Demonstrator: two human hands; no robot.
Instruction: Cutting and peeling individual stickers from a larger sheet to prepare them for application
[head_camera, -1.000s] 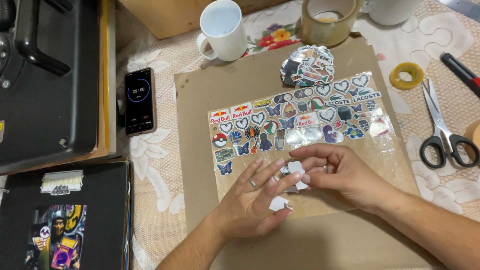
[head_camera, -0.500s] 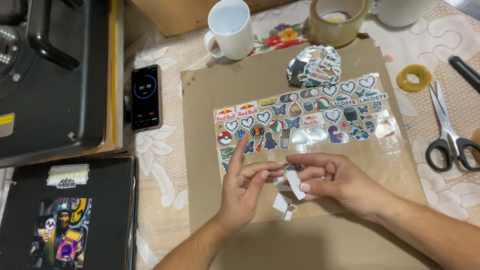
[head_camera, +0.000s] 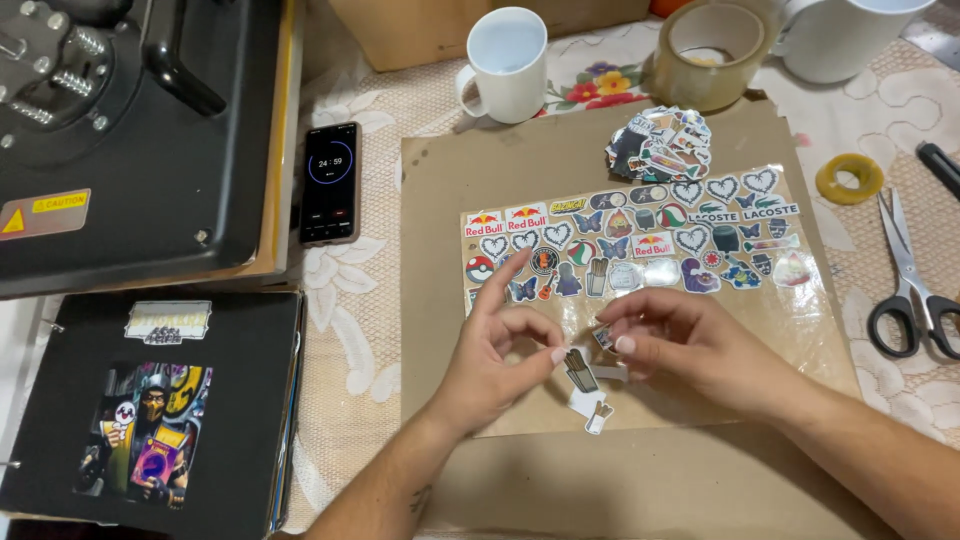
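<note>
Two hands over one sticker sheet (head_camera: 640, 240) on brown cardboard (head_camera: 480, 170). Left hand (head_camera: 495, 360) pinching one small brown sticker (head_camera: 579, 369) between thumb and forefinger, other fingers spread. Right hand (head_camera: 690, 340) fingertips closed on one tiny sticker (head_camera: 603, 337). Nearby: two white mugs (head_camera: 510, 65), one tape roll (head_camera: 712, 52), one pair of scissors (head_camera: 912, 275), one phone (head_camera: 330, 182).

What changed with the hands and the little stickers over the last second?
The left hand moved off the sticker sheet and now pinches a small brown cut-out sticker by thumb and finger. The right hand holds another tiny sticker at its fingertips. Two white scraps now lie on the cardboard. Mug, phone and scissors stayed put.
</note>
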